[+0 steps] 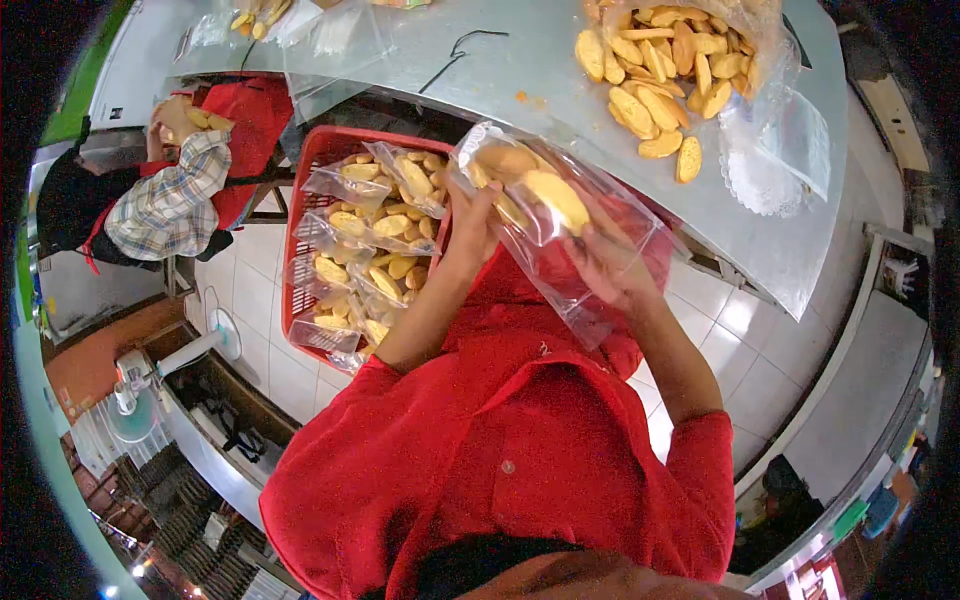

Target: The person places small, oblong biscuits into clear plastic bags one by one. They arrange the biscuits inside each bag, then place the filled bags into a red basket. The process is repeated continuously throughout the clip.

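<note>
In front of my chest I hold a clear plastic bag (530, 215) with several golden oval bread slices (553, 198) inside, gathered toward its far end with a white lacy paper. My left hand (472, 228) is closed on the left side of the bag. My right hand (610, 262) is closed on its right side, beside the biggest slice, and the bag's loose, unfilled end hangs toward me. To the left of my left hand stands a red plastic crate (294, 245), holding several filled clear bags (385, 228) of the same slices.
A heap of loose slices (655, 75) lies on the grey table (500, 75), by a large clear bag and white lacy papers (765, 170). A black cord (462, 48) lies left of it. At the left, a seated person (165, 200) handles slices. A fan (222, 335) stands below.
</note>
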`<state>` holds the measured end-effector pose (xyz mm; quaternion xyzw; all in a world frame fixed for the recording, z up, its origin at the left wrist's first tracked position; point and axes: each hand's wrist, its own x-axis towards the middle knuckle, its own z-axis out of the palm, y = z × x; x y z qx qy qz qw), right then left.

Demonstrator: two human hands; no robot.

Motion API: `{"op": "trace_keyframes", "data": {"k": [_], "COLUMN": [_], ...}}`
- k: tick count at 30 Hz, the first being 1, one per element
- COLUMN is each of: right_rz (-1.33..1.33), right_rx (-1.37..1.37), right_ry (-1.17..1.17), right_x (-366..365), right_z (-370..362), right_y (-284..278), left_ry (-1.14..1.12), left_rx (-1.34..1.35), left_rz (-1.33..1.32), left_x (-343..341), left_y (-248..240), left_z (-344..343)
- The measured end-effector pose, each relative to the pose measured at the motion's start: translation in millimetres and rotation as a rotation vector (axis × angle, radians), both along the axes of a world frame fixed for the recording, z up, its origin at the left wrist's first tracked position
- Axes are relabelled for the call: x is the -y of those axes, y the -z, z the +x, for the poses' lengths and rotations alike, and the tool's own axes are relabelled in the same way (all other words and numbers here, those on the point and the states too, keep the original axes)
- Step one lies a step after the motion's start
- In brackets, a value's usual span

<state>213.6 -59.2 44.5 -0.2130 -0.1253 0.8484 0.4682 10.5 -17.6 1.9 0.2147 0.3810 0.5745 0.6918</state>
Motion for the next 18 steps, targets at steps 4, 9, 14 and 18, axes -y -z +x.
{"op": "trace_keyframes", "data": {"k": [4, 9, 14, 18], "right_rz": [0.251, 0.458, 0.396, 0.528], "right_rx": [0.708, 1.082, 1.003, 1.129], "right_ry": [-0.029, 0.099, -0.067, -0.082], "right_x": [-1, 2, 4, 8], "right_z": [-12, -22, -24, -25], "right_y": [13, 25, 23, 35], "left_ry": [0.030, 0.073, 0.105, 0.098], "left_rx": [-0.077, -0.042, -0.226, -0.609], "left_rz": [0.023, 0.003, -0.003, 0.103], "left_x": [11, 16, 13, 11], "left_y": [-8, 9, 40, -5], "left_z": [22, 24, 10, 14]}}
